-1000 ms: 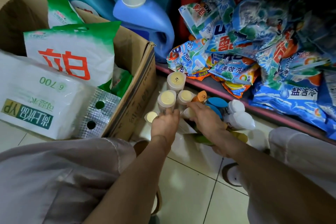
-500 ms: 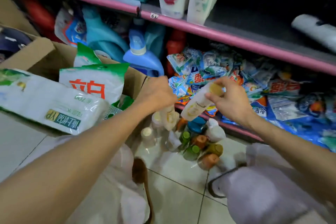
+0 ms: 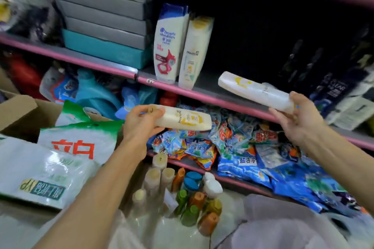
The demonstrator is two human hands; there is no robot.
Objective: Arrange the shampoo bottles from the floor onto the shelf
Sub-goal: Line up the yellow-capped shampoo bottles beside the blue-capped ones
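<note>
Far left of frame: cardboard box [image 3: 24,113] w/ green-white detergent bags [image 3: 81,139], not part of the job. Upper left, stack of flat boxes [image 3: 105,26] fills that end of the pink-edged shelf [image 3: 202,95], so free room is only to the right of it.

Centre-left: left hand [image 3: 141,123] clamped round the cap end of a cream Pantene bottle [image 3: 186,120], held sideways, base pointing right toward the shelf, prob. so it can be stood up next to its match.

Centre top: 2 bottles already upright on the shelf, a Head & Shoulders bottle [image 3: 170,46] and a standing Pantene bottle [image 3: 195,52], touching each other. Dark bare shelf space just right of them looks like the target spot.

Lower centre: approx. 15 floor bottles [image 3: 182,192] bunched caps-up on the tile in front of the bottom shelf, so most of the task is left.

Right: right hand [image 3: 299,119] closed on the cap end of a pale translucent bottle [image 3: 253,89], tilted, its base already over the shelf lip. It's nearer than the left one, so likely goes down 1st. Far right: dark Clear bottles [image 3: 332,87] on the same shelf.
</note>
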